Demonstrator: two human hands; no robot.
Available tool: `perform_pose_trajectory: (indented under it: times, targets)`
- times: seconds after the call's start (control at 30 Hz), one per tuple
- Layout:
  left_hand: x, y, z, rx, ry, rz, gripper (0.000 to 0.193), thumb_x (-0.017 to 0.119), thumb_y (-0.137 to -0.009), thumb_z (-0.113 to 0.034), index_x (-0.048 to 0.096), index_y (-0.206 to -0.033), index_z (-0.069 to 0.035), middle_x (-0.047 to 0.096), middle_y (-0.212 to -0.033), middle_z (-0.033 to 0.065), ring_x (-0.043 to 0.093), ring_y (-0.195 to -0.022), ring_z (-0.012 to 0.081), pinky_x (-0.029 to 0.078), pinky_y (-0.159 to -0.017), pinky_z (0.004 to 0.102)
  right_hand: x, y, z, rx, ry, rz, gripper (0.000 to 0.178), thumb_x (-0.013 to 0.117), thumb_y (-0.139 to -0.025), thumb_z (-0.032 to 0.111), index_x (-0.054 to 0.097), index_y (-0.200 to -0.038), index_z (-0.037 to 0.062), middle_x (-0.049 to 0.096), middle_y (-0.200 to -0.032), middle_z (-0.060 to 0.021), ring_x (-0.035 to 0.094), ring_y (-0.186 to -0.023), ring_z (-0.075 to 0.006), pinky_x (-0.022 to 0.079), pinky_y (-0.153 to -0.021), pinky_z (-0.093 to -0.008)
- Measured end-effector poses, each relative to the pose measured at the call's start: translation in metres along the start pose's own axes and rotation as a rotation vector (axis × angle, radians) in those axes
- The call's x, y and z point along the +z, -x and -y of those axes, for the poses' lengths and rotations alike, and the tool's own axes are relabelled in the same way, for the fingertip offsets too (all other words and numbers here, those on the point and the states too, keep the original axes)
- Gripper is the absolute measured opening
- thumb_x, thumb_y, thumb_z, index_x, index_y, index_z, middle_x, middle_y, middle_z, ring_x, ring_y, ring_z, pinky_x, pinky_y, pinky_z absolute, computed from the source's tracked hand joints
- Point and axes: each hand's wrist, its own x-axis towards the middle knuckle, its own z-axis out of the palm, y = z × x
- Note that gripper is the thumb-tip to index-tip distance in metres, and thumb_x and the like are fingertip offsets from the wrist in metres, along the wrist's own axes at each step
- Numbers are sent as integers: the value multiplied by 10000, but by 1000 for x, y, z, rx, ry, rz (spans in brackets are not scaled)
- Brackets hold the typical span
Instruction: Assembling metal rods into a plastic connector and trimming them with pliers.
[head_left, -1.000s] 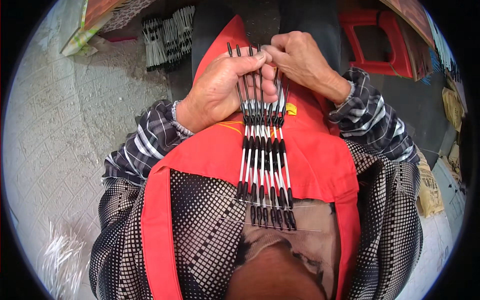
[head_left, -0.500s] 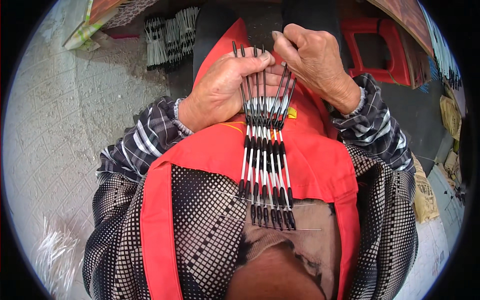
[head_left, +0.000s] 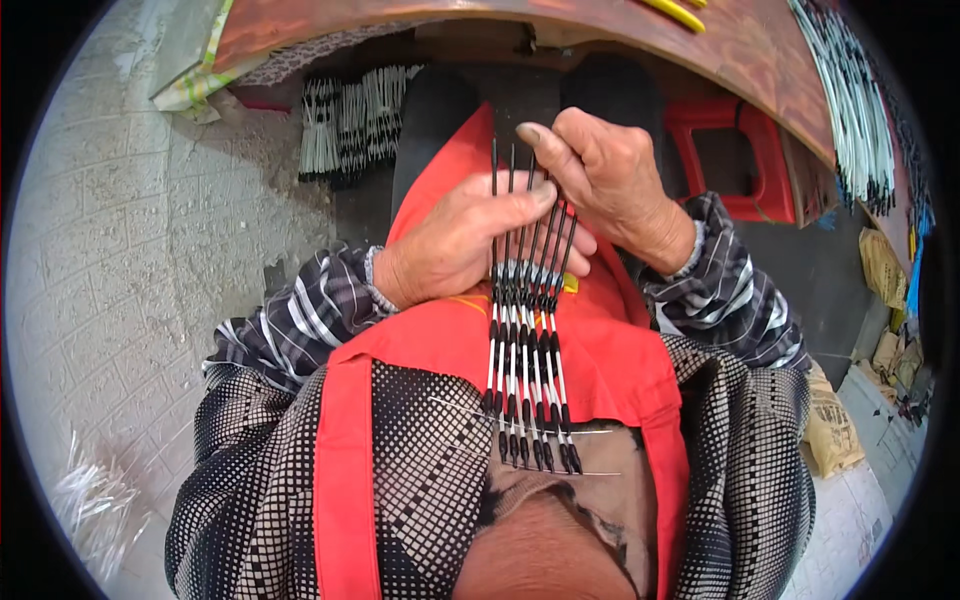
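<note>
A narrow panel of linked black-and-white rods (head_left: 526, 345) hangs from my hands down over the red apron (head_left: 400, 335) to my chest. Thin wires (head_left: 590, 473) cross its near end and stick out at both sides. At its far end, the rods fan out as loose black tips. My left hand (head_left: 455, 235) holds these, thumb on top and fingers spread underneath. Close by on the right, my right hand (head_left: 615, 185) is curled, its thumb against the bent fingers beside the rod tips. Whatever lies in that pinch is hidden.
A wooden table (head_left: 480, 12) curves across the far side, with yellow handles (head_left: 675, 14) and a heap of pale rods (head_left: 845, 100) on it. Rod bundles (head_left: 360, 120) stand beneath. A red stool (head_left: 780, 165) and tan bags (head_left: 832, 425) are at right, clear strips (head_left: 95, 500) lower left.
The view has tilted, so more of the table shows and both hands sit lower in it. My right hand has come slightly closer to the left and the rod tips.
</note>
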Motion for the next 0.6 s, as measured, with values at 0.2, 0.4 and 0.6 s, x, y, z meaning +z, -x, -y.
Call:
perform_pose_trajectory:
  times: [0.2, 0.4, 0.6]
  targets:
    - [0, 1, -4, 62, -88, 43, 260, 457, -1000, -183, 522, -1114, 41, 649, -1002, 163, 674, -898, 253, 548, -829, 355, -9, -21, -4, 39, -311, 140, 192, 689, -860, 159, 583, -778, 22, 559, -600, -104, 546, -487, -234, 444, -456, -312]
    - [-4, -2, -6, 33, -221, 172, 269, 508, -975, -148, 525, -1157, 50, 646, -1025, 148, 666, -936, 239, 541, -854, 358, -6, -37, -8, -418, -341, 263, 170, 700, -836, 175, 616, -860, 29, 592, -628, -108, 604, -525, -250, 479, -485, -327]
    - [-6, -2, -11, -26, -163, 229, 312, 536, -955, -126, 515, -1194, 74, 634, -1074, 186, 659, -993, 278, 532, -898, 381, -3, -36, 1, -292, -316, 324, 201, 688, -829, 213, 595, -893, 47, 587, -625, -119, 614, -539, -298, 487, -481, -350]
